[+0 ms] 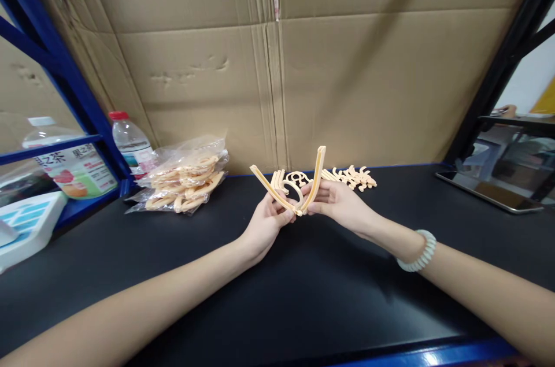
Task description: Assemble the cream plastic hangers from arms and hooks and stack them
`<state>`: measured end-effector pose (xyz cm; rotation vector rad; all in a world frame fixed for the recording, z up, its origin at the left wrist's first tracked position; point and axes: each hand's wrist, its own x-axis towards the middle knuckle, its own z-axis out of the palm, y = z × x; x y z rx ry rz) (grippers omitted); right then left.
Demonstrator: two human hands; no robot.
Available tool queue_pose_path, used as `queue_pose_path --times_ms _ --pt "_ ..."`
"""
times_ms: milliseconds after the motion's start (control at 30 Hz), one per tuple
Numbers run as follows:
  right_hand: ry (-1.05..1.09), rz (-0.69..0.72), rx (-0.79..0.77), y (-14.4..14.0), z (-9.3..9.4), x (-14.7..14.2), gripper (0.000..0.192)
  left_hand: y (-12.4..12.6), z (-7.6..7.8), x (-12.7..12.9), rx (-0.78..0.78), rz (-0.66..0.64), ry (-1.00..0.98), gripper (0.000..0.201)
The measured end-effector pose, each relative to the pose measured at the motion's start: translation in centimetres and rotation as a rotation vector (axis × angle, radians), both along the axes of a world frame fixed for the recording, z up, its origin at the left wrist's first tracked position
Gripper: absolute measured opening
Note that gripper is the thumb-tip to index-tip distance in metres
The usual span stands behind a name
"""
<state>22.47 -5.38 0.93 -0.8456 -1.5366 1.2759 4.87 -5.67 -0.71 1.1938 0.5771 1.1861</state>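
Observation:
Both my hands meet above the middle of the black tabletop [277, 297]. My left hand [265, 223] pinches the left arm [269, 186] of a beige plastic folding hanger. My right hand [340, 202] grips the right arm [316, 176], which stands nearly upright. The two arms join at a hinge between my fingers and form a V. A curved hook of the same plastic [296, 185] shows behind the V. A white bead bracelet [420, 251] circles my right wrist.
A clear bag of beige hanger parts [184, 182] lies at the left. Loose beige pieces [353, 176] sit behind my right hand. Water bottles [130, 138] stand by the blue shelf frame [65, 66]. Cardboard [277, 66] walls the back. A tablet [489, 191] lies at right.

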Motion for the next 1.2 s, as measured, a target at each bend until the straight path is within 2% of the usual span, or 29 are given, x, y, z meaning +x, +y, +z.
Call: queue_pose_path --times_ms 233,433,767,867,1000,1067,1200 --pt "-0.005 -0.039 0.128 -0.4 0.0 -0.7 0.021 0.2 -0.4 0.0 0.025 0.081 0.003 0.035" --pt "-0.032 -0.087 0.198 -0.9 -0.1 -1.2 0.019 -0.1 -0.5 0.1 0.023 0.19 0.026 0.032" --pt "-0.004 -0.176 0.184 -0.9 -0.9 -1.5 0.018 -0.6 -0.3 0.3 0.039 0.332 0.053 0.029" --pt "0.01 -0.148 0.085 -0.3 -0.6 -0.9 0.024 -0.6 0.1 0.1 -0.012 0.285 0.056 0.03" --pt "0.063 -0.068 -0.001 1.1 1.1 1.7 0.031 0.0 1.4 -0.7 -0.073 0.201 0.01 0.029" --pt "0.003 -0.03 0.05 1.7 2.2 3.7 0.029 0.7 2.2 -1.3 -0.075 0.15 0.003 0.028" --pt "-0.398 -0.001 0.257 2.6 3.7 7.3 0.025 2.4 3.2 -2.9 -0.104 0.012 0.074 0.025"
